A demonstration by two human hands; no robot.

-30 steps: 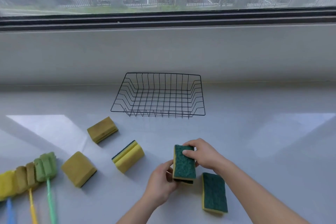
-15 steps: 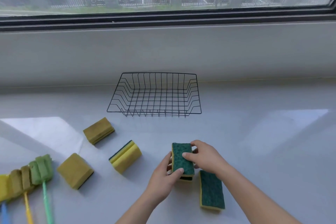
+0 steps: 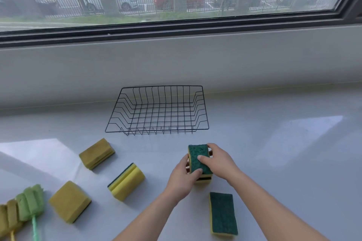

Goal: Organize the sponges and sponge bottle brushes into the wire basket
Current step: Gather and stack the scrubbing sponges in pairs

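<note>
Sponges (image 3: 197, 151) between left hand (image 3: 182, 180), right hand (image 3: 221, 162)

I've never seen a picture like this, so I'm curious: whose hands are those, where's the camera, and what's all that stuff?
There is no machine here, just a person's two bare hands. The camera sits on the person's head and looks forward and down, so you see what they see. The left hand and right hand together have a grip on a green-topped sponge. Another sponge seems to be stacked under it. On the white table lie a flat green sponge, three yellow sponges, and sponge bottle brushes at the left edge. Behind them stands the wire basket, where everything should go.
</note>
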